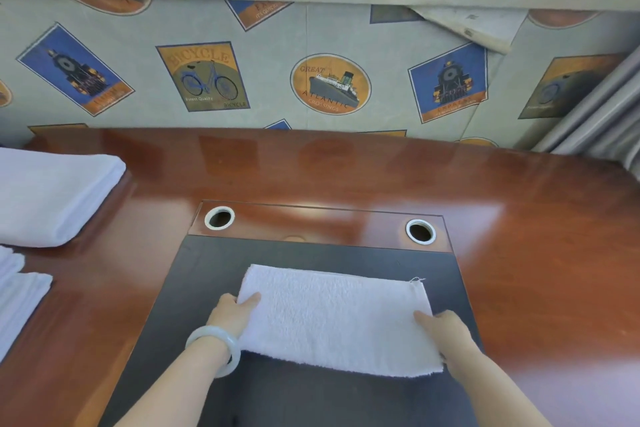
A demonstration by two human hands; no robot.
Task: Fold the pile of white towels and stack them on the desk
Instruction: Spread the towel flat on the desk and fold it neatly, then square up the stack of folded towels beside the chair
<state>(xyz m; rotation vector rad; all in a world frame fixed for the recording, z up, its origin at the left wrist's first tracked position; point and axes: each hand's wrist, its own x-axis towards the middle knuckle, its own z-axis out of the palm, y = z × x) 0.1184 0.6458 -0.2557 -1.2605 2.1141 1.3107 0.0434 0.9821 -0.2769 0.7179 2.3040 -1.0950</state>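
In the lower middle of the frame, I saw the left hand (231, 315) pinching the left edge of a white terry towel folded into a long rectangle (332, 319). The thumb lay on top of the cloth and the other fingers were tucked out of sight beneath it. A pale, glassy bangle (216, 350) sat on that wrist. Towards the lower right, the right hand (447, 333) held the towel's right edge in the same way, thumb on top. I could not tell how the rest of its fingers lay, since the cloth hid them.

The towel lay flat between the two hands on a dark rectangular inset panel (207, 270) in the glossy reddish-brown wooden desk (519, 218). A loose thread stuck up from its upper right corner. Just above the dark panel ran a wooden strip with two round cable holes ringed in white, the left cable hole (219, 217) and the right cable hole (420, 231).

At the left edge of the frame, well apart from my working towel, a thick folded white towel (52, 194) rested on the desk. Below it, a second lot of folded white towels (17, 295) was cut off by the frame edge.

Behind the desk, across the upper half of the frame, stood grey wallpaper printed with bicycle, ship and locomotive posters (329, 83). Grey pleated curtains (595, 114) hung at the right.
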